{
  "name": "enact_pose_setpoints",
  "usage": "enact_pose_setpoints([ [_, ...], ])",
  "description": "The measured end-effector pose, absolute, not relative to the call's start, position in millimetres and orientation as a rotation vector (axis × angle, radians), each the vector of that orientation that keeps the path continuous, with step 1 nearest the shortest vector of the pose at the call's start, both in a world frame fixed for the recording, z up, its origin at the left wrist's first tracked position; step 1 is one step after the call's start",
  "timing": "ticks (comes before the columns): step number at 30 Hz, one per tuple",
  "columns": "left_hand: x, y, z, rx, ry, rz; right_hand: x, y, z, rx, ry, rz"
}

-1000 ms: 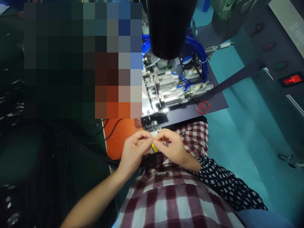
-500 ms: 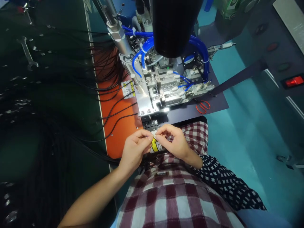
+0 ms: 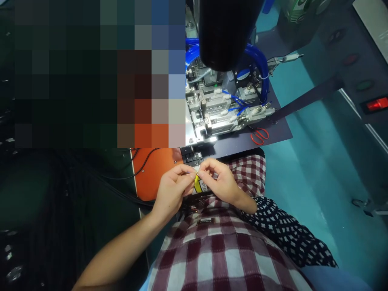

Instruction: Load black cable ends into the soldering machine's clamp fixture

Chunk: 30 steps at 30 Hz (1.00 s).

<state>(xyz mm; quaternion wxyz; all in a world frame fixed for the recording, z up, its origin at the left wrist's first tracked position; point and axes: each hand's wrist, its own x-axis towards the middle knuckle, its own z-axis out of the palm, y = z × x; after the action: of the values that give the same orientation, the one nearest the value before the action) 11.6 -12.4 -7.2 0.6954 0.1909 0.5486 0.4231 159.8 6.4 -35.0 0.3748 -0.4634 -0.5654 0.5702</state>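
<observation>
My left hand and my right hand meet at the front edge of the machine, fingertips almost touching. Each hand pinches with thumb and forefinger. Between the fingertips shows a tiny pale piece, too small to name and mostly hidden by the fingers. Just beneath the hands is a yellow and white label. Beyond the fingertips lies the dark slotted block at the front of the metal machine.
Red-handled scissors lie on the dark plate right of the machine. Blue air tubes arch behind it. Black cables cross the orange plate on the left. A black cylinder hangs overhead. Coarse pixel blocks hide the upper left.
Both hands keep their pinch in nearly the same place. The view has shifted very slightly, and pixel blocks now cover the upper left.
</observation>
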Motion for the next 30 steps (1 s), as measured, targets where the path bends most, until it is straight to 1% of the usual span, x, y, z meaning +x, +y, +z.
enact_pose_setpoints([
  [30, 11.3, -14.5, -11.5, 0.454, 1.208, 0.931, 160.0, 7.2, -35.5, -1.19, -1.356, 1.478],
])
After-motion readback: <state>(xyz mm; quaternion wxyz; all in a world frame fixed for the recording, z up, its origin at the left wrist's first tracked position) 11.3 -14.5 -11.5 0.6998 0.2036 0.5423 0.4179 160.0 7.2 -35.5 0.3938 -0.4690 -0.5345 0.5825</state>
